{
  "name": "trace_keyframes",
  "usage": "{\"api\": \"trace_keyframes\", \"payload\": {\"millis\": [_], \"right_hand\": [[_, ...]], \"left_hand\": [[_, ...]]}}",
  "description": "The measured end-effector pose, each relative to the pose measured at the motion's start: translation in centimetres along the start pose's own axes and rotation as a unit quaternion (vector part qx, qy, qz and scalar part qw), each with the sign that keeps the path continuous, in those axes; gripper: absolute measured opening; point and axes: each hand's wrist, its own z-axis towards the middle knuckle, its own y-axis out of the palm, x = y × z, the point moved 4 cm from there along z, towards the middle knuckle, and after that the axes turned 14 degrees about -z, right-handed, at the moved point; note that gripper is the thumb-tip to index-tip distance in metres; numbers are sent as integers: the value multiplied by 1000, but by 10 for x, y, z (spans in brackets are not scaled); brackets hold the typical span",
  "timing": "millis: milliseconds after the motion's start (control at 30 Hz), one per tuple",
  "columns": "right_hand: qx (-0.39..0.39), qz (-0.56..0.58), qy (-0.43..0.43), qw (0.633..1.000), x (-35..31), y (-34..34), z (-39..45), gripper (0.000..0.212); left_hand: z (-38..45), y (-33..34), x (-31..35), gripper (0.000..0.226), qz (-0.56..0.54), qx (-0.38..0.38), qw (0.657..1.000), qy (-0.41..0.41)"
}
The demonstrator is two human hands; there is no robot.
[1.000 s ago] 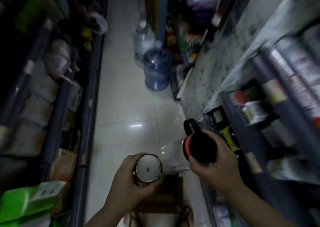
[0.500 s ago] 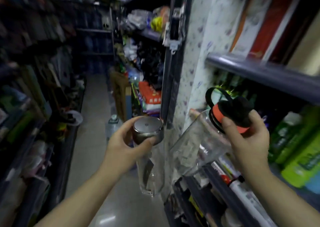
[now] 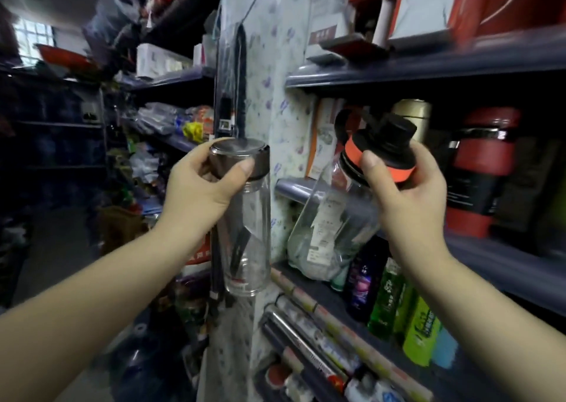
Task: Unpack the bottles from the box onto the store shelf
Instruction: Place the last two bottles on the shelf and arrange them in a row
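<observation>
My left hand (image 3: 202, 184) grips the silver metal cap of a slim clear bottle (image 3: 246, 242), which hangs upright in front of the patterned pillar. My right hand (image 3: 410, 187) grips the black and orange lid of a wide clear plastic bottle (image 3: 330, 227) with a paper label inside. That bottle tilts, its base toward the lower left, just in front of the blue shelf edge (image 3: 294, 191). The box is out of view.
Red and black flasks (image 3: 484, 171) and a gold flask (image 3: 412, 116) stand on the shelf behind my right hand. Shampoo bottles (image 3: 389, 294) and rolled goods (image 3: 312, 343) fill the lower shelves. Boxes sit on the top shelf (image 3: 428, 67). The aisle lies to the left.
Both hands have lifted the two bottles from near the floor up to shelf height, and my view has swung up from the aisle floor toward the right-hand shelves.
</observation>
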Motion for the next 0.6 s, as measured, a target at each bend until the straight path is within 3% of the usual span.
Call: {"api": "trace_keyframes", "payload": {"millis": [233,433,600], "right_hand": [[36,-24,-47,998,6,4,48,59],[63,-32,-65,995,23,13,83,60],[68,-46,-75,994,43,19,95,56]], "left_hand": [[53,39,-5,17,-32,-1,999,30],[90,57,-11,53,-24,27,997,61],[112,70,-33,61,-33,44,997,60]]}}
